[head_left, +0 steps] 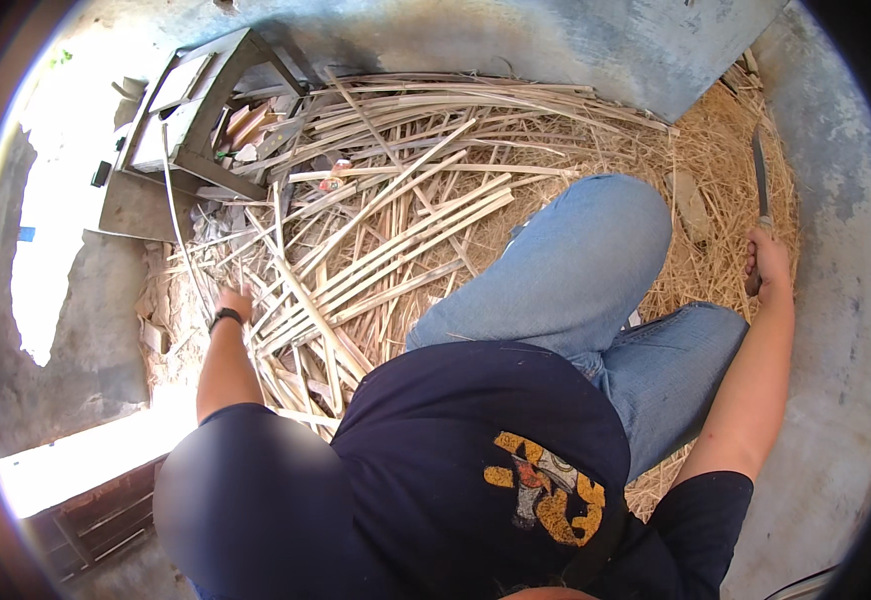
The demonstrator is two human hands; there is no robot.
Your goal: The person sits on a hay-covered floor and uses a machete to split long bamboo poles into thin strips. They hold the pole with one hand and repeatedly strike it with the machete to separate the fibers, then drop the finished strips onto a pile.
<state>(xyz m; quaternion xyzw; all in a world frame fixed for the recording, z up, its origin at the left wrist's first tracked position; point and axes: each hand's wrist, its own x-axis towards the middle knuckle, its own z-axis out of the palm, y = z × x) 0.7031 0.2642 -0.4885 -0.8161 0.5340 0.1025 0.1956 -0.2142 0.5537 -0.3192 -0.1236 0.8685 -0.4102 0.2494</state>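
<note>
My right hand (771, 262), at the far right, is wrapped round the handle of a long-bladed knife (761, 178). Its dark blade points away from me, near the wall. My left hand (236, 301), with a dark watch (226, 316) on the wrist, is low at the left among bamboo strips (401, 247). Its fingers look closed, but what they grip, if anything, is too small to make out. A thin curved strip (173, 205) rises just left of that hand.
A worn wooden stool-like frame (196, 105) stands at the far left with debris under it. Pale shavings (721, 150) cover the floor at the right. Blue-grey walls (841, 200) close in on the right and far sides. My bent jeans-clad leg (566, 260) lies between both hands.
</note>
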